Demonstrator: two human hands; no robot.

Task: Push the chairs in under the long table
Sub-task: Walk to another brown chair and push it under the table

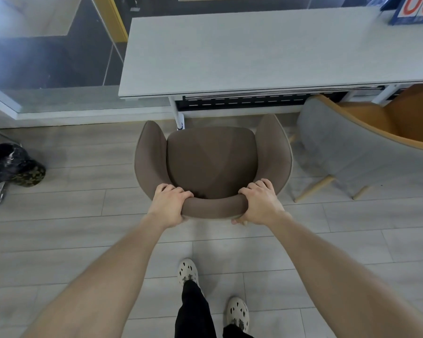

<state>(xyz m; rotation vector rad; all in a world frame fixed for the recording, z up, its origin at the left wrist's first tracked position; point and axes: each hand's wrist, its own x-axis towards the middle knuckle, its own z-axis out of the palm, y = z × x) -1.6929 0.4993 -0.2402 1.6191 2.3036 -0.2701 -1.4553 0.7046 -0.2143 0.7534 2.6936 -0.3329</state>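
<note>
A brown upholstered armchair (211, 162) stands on the floor in front of the long white table (242, 52), its seat facing the table edge and lying outside it. My left hand (170, 203) grips the left end of the chair's curved backrest. My right hand (260, 203) grips the right end, fingers over the top and thumb underneath. A grey chair with an orange inner side (366, 142) stands to the right, its front part under the table.
A white table leg (178, 115) stands just beyond the brown chair's left arm. A black bag and camouflage cap (12, 164) sit on a metal-framed seat at the left. A blue-and-red box (415, 8) rests on the table's far right. My feet (213, 293) stand on grey floorboards.
</note>
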